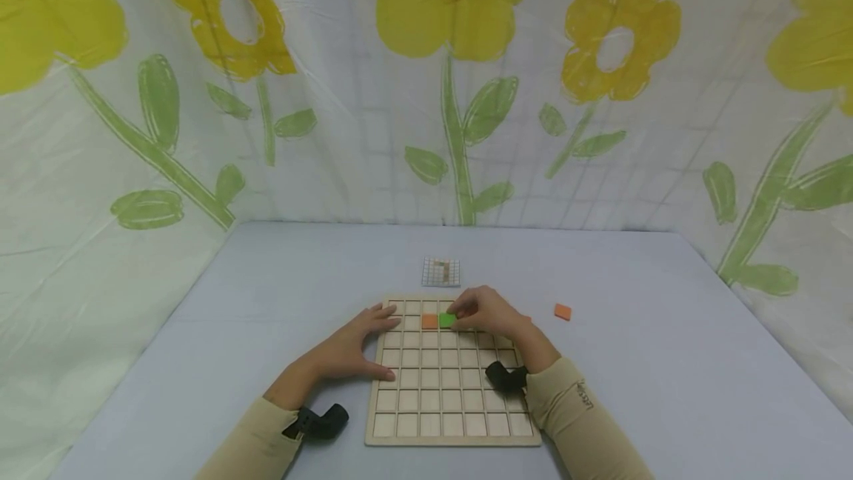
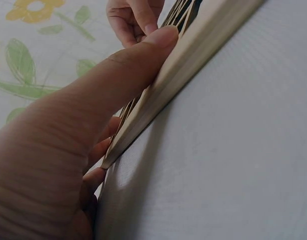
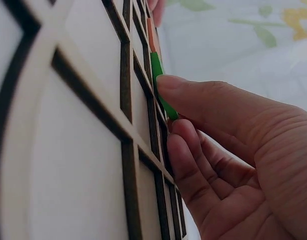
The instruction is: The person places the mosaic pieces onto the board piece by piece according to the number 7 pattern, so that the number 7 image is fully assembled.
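A wooden grid board (image 1: 409,421) lies on the table. My left hand (image 1: 348,343) rests along its left edge, thumb and fingers spread apart, the thumb (image 2: 128,62) on the rim in the left wrist view. A square green tile (image 1: 446,321) sits at a cell in the second row from the top, and my right hand (image 1: 492,315) pinches it at its right side. In the right wrist view the thumb touches the green tile (image 3: 162,87), which looks slightly tilted; whether it lies fully in the cell I cannot tell. An orange tile (image 1: 429,321) adjoins it on the left.
Beyond the board lies a small card (image 1: 440,272) printed with a grid pattern. One loose orange tile (image 1: 563,312) lies to the right on the table (image 1: 666,361). Another orange piece (image 1: 526,318) shows partly behind the right wrist. A flowered curtain (image 1: 333,161) hangs behind the table.
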The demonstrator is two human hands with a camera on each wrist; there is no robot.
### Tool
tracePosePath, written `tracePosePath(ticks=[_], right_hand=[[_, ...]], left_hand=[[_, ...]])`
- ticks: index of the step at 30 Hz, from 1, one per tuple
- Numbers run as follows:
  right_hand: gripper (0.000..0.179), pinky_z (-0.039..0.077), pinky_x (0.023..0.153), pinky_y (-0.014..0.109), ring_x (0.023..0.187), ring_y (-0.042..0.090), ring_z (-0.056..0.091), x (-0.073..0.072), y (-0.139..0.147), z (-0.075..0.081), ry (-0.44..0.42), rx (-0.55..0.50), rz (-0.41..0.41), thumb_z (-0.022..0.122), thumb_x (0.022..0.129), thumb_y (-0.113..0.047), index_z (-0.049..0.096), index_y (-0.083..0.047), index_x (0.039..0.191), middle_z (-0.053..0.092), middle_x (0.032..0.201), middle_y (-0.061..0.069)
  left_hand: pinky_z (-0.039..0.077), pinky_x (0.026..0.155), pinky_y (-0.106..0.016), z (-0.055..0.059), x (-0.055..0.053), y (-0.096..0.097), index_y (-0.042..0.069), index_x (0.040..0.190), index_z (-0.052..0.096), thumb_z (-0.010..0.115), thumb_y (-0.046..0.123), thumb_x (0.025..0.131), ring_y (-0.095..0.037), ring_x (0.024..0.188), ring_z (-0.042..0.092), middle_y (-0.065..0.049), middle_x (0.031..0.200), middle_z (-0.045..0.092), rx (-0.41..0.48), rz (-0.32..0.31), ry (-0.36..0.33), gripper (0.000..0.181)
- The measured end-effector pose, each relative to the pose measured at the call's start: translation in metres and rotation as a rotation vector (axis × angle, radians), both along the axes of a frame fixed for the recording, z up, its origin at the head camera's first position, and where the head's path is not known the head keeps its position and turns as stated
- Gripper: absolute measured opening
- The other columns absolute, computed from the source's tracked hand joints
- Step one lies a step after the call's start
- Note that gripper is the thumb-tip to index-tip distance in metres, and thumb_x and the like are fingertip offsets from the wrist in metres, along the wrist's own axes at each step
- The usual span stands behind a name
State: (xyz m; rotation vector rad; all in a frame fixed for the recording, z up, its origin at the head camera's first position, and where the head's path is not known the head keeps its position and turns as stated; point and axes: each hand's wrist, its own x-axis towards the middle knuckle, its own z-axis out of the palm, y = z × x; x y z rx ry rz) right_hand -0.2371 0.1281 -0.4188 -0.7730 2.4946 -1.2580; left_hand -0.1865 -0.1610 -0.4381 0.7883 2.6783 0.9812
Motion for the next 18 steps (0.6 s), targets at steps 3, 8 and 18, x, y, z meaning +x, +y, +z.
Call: tracePosePath(ticks=[3,8,18], right_hand=[[0.024,0.053,0.071,0.022,0.083,0.011,0.061,-0.0002,0.0000,0.0003,0.000,0.004,-0.005,0.075,0.078,-0.011,0.071,-0.002,0.100,0.066,0.098,0.010],[0.024,0.053,0.071,0.021,0.083,0.011,0.061,-0.0005,0.0001,0.0006,0.015,0.015,-0.003,0.075,0.077,-0.011,0.071,-0.002,0.100,0.066,0.098,0.010],[0.030,0.054,0.070,0.022,0.082,0.011,0.061,-0.0007,0.0003,0.0053,0.015,0.052,0.011,0.076,0.076,-0.014,0.070,0.000,0.102,0.067,0.096,0.010]], left_hand=[[0.019,0.114,-0.057,0.0006,0.0002,0.0001,0.013,0.138,0.045,0.079,0.053,0.063,-0.033,0.144,0.013,-0.004,0.153,0.028,-0.003,0.002,0.003,0.092],[0.018,0.114,-0.058,0.0010,0.0006,0.0000,0.013,0.138,0.046,0.079,0.053,0.063,-0.033,0.144,0.013,-0.004,0.153,0.028,0.001,0.008,0.000,0.091],[0.018,0.113,-0.058,-0.0010,0.0005,-0.0002,0.014,0.138,0.045,0.079,0.054,0.063,-0.033,0.144,0.013,-0.003,0.153,0.028,0.000,0.007,0.007,0.091]])
